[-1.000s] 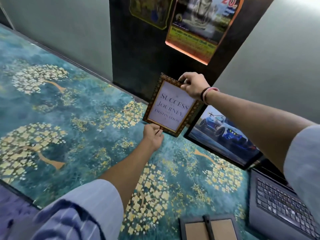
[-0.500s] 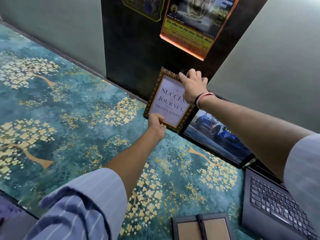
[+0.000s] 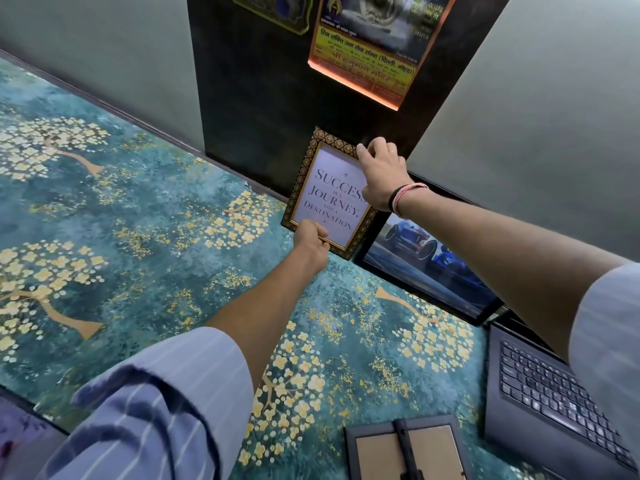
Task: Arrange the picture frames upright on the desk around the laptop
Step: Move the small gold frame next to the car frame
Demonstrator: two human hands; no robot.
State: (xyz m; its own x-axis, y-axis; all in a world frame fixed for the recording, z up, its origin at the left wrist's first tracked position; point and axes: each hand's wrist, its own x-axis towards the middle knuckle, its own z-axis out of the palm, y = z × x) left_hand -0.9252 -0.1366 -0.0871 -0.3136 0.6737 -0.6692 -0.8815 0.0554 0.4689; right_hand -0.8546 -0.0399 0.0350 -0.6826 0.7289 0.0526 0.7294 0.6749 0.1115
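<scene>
hands – left, right – grip quote frame upright against dark panel, touching car frame beside laptop.

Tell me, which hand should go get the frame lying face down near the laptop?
Probably the left. The left hand only pinches the bottom edge of the quote frame, and its arm runs close to the face-down frame. The right hand steadies the top and would cross the laptop.

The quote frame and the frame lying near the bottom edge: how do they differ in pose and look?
The quote frame stands at the wall, front showing, gripped by the left hand and right hand; the lying frame rests face down, untouched. The quote frame has an ornate gold border; the lying frame is plain grey. Both are rectangular.
</scene>
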